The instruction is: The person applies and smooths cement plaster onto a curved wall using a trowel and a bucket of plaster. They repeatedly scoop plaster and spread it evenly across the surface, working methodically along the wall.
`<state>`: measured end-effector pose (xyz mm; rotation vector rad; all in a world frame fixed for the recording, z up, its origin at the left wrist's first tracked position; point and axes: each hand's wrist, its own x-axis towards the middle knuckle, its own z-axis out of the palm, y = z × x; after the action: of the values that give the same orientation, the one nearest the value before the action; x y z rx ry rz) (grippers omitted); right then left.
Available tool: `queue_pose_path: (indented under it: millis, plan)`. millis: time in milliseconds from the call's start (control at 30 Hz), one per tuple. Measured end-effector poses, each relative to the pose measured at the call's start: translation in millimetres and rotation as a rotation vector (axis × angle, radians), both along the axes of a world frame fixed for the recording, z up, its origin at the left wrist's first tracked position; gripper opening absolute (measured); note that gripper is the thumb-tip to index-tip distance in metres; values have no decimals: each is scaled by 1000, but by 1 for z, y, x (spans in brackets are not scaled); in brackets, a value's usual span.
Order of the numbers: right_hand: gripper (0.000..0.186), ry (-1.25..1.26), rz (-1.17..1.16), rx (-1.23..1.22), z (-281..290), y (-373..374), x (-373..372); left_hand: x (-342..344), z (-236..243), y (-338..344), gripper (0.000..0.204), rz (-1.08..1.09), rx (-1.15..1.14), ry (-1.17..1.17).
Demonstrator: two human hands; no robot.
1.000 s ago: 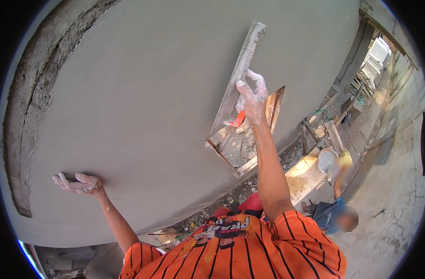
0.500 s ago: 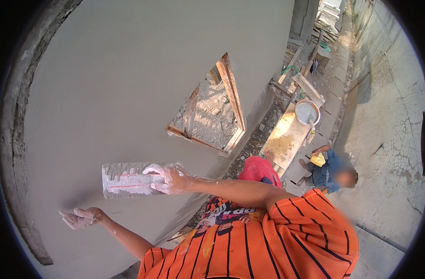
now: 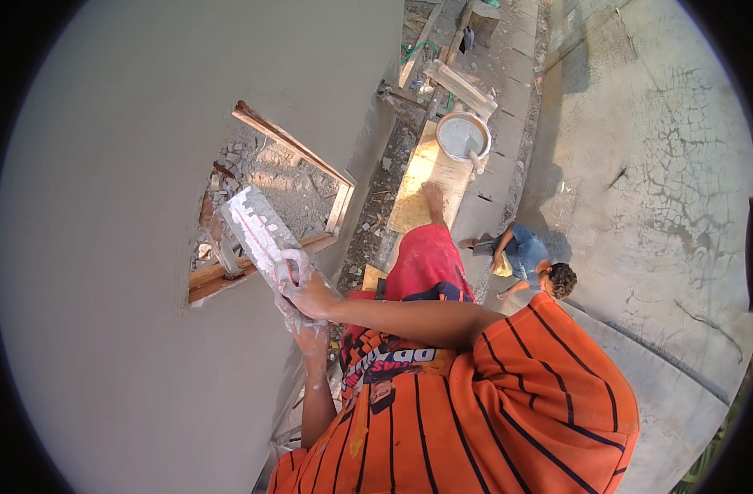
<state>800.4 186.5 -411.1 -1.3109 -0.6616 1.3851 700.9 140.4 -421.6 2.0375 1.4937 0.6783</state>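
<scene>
My right hand [image 3: 312, 295] is closed round the handle of a plastering trowel [image 3: 257, 226], whose flat grey blade is smeared with wet plaster. The blade tilts up and to the left, in front of the lower part of a triangular opening in the wall. Below the trowel's near end is my left hand [image 3: 309, 329], coated in plaster and seemingly against the trowel. Its fingers are mostly hidden by the trowel and my right hand. Smooth grey plaster covers the wall [image 3: 105, 247] on my left.
Wooden strips [image 3: 298, 146] frame the opening, with rubble behind. My bare foot [image 3: 432, 198] rests on a wooden board [image 3: 409, 185]. A bucket [image 3: 439, 138] of grey mix with a handled tool stands at its far end. A person [image 3: 526, 255] crouches to the right, holding something yellow [image 3: 502, 264].
My right hand has swung the trowel off the wall, turning its blade upward. My left hand has come rightward from the wall to beneath the trowel. The view has shifted right.
</scene>
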Motion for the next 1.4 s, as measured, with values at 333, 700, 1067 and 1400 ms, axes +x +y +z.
queue_pose_path:
  millis: [333, 700, 1067, 1400]
  plan:
    - [27, -528, -85, -457, -264, 42, 408, 161, -194, 132, 36, 241, -538, 157]
    - [46, -713, 76, -1184, -544, -8, 598, 331, -423, 190, 48, 613, -1489, -350]
    - [46, -1003, 94, -1135, -441, -18, 612, 324, -539, 169, 48, 311, -1852, -768]
    - [27, 18, -677, -738, -546, 43, 574, 389, -545, 195, 32, 395, -1632, -476]
